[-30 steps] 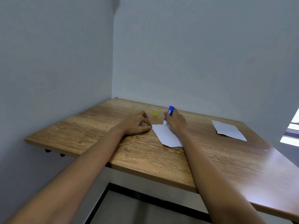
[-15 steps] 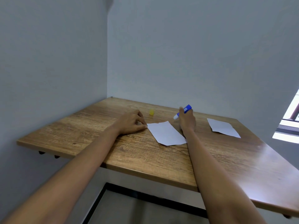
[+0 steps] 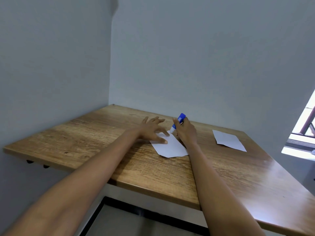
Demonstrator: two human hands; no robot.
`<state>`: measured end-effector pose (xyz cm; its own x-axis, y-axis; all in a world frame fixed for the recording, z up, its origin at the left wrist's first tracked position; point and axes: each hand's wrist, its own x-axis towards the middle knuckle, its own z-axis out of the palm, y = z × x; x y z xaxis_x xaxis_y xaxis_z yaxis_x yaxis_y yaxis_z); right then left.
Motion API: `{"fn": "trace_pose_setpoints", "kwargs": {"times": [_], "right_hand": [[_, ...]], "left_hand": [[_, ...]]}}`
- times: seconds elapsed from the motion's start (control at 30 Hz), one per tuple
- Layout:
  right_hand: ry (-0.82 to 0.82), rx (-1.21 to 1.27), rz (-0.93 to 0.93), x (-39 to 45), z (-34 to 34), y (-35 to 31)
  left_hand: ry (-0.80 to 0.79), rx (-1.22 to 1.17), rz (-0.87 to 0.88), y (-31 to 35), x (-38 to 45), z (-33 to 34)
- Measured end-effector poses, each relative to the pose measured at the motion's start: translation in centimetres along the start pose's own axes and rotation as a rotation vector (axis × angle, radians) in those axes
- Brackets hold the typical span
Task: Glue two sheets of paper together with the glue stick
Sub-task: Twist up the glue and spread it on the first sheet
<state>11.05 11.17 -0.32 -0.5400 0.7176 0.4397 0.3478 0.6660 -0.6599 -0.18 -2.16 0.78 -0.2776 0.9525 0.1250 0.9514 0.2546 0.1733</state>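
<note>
A white sheet of paper lies on the wooden table near its middle. My left hand rests flat on the sheet's left part with fingers spread, the thumb pressing the paper. My right hand grips a blue glue stick, tilted, its white tip touching the far edge of the sheet. A second white sheet lies apart at the right. The yellow cap is hidden behind my left hand.
The table stands in a corner between two grey walls. A bright window lies past the table's right side. The table's front edge runs across below my forearms.
My left hand has spread out and moved onto the sheet. My right hand has come back left and brought the glue stick's tip down to the sheet's far edge.
</note>
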Motion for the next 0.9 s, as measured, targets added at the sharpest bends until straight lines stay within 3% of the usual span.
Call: {"fn": "trace_pose_setpoints", "kwargs": {"times": [0.9], "right_hand": [[-0.069, -0.229, -0.063, -0.1, 0.3, -1.0]], "left_hand": [[0.087, -0.027, -0.083, -1.5, -0.5, 0.9]]}}
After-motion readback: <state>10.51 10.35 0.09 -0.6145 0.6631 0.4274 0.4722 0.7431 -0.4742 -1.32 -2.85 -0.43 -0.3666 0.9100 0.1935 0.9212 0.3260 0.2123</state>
